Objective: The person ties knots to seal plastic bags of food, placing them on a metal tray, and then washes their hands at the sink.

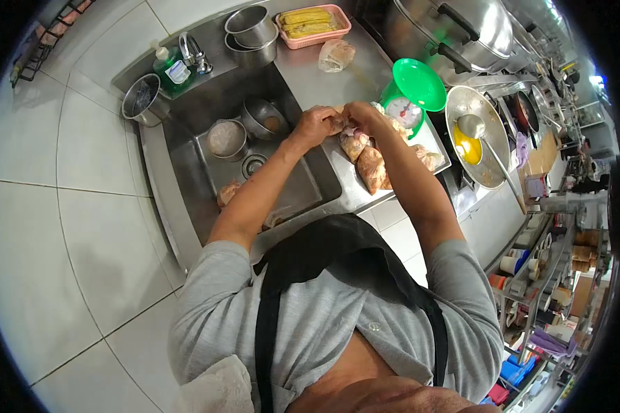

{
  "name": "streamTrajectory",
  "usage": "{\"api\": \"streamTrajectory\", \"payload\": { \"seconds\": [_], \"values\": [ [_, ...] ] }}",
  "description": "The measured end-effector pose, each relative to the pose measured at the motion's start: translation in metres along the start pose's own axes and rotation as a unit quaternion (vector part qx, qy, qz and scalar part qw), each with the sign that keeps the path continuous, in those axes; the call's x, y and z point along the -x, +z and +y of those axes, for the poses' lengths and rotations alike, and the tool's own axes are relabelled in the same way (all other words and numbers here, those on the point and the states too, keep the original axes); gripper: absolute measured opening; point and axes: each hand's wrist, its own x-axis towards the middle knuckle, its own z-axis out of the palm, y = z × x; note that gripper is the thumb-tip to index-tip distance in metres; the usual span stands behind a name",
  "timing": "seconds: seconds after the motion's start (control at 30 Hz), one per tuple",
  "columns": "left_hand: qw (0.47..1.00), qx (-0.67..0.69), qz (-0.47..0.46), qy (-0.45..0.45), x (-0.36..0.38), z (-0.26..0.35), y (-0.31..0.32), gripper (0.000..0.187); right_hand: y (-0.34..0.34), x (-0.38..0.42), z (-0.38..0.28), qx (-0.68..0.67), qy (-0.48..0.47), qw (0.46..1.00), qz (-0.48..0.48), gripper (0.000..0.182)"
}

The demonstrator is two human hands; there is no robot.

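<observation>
head view showed both hands meeting above the counter (310, 76) beside the sink (207, 117). the left hand (315, 126) and right hand (360, 114) were curled shut, fingers pinching the top of 1 plastic bag of food (353, 143). more filled bags (372, 168) lay just below it, near the green scale (410, 96).

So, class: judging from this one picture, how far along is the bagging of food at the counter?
Done: several filled bags lie on the tray beside the green scale. In hand: the left hand and right hand meet at the top of one bag, seemingly closing it. Left: uncertain; a pink basket of yellow food sits behind the sink.
</observation>
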Motion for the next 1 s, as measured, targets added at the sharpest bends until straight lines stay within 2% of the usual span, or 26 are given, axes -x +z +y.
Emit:
{"api": "streamTrajectory", "payload": {
  "seconds": [0.07,0.1,0.13,0.2,0.27,0.3,0.37,0.47,0.63,0.67,0.8,0.83,0.93,0.97,1.0],
  "values": [
    [0.984,-0.075,0.063,0.146,-0.005,0.0,-0.001,0.011,0.008,0.029,-0.009,0.087,-0.056,0.992,0.075,0.016],
    [0.965,-0.112,0.094,0.217,-0.008,-0.001,-0.001,0.014,0.002,0.016,0.0,0.163,-0.156,0.972,0.059,0.017],
    [0.984,-0.061,0.077,0.151,-0.009,-0.006,0.001,0.014,-0.008,-0.007,0.015,0.237,-0.254,0.937,0.04,0.018],
    [0.998,0.043,0.043,0.018,-0.012,-0.016,0.008,0.016,-0.01,-0.014,0.023,0.26,-0.318,0.911,0.043,0.019],
    [0.997,0.035,0.049,-0.048,-0.016,-0.014,0.01,0.018,0.001,0.008,0.016,0.163,-0.257,0.948,0.09,0.02],
    [0.995,0.031,0.051,-0.08,-0.019,-0.011,0.009,0.019,0.001,0.004,0.02,0.166,-0.272,0.942,0.103,0.02],
    [0.995,-0.003,0.048,-0.083,-0.02,-0.005,0.008,0.019,0.001,-0.005,0.03,0.172,-0.299,0.93,0.129,0.021],
    [0.995,-0.041,0.032,-0.087,-0.023,-0.007,0.005,0.018,0.006,0.015,0.024,0.083,-0.268,0.958,0.057,0.023],
    [0.997,-0.066,0.0,-0.043,-0.021,-0.007,0.002,0.017,0.001,0.001,0.029,0.144,-0.28,0.945,0.088,0.021],
    [0.997,-0.065,-0.009,-0.028,-0.019,0.001,0.002,0.017,0.0,-0.001,0.027,0.166,-0.276,0.942,0.1,0.021],
    [0.994,-0.108,-0.015,0.02,-0.025,0.007,0.01,0.024,-0.003,0.003,0.022,0.259,-0.385,0.866,0.187,0.019],
    [0.987,-0.154,-0.04,-0.005,-0.03,0.002,0.01,0.033,-0.002,0.025,0.01,0.261,-0.398,0.859,0.189,0.017],
    [0.982,-0.106,-0.034,0.15,-0.067,-0.012,0.0,0.039,-0.015,0.04,0.006,0.23,-0.452,0.826,0.246,0.016],
    [0.99,-0.06,0.001,0.128,-0.088,-0.013,-0.003,0.045,-0.019,0.045,0.003,0.233,-0.432,0.829,0.269,0.015],
    [0.99,-0.102,0.069,0.063,-0.108,-0.019,-0.006,0.047,-0.021,0.047,0.003,0.229,-0.43,0.829,0.273,0.014]
  ]
}}
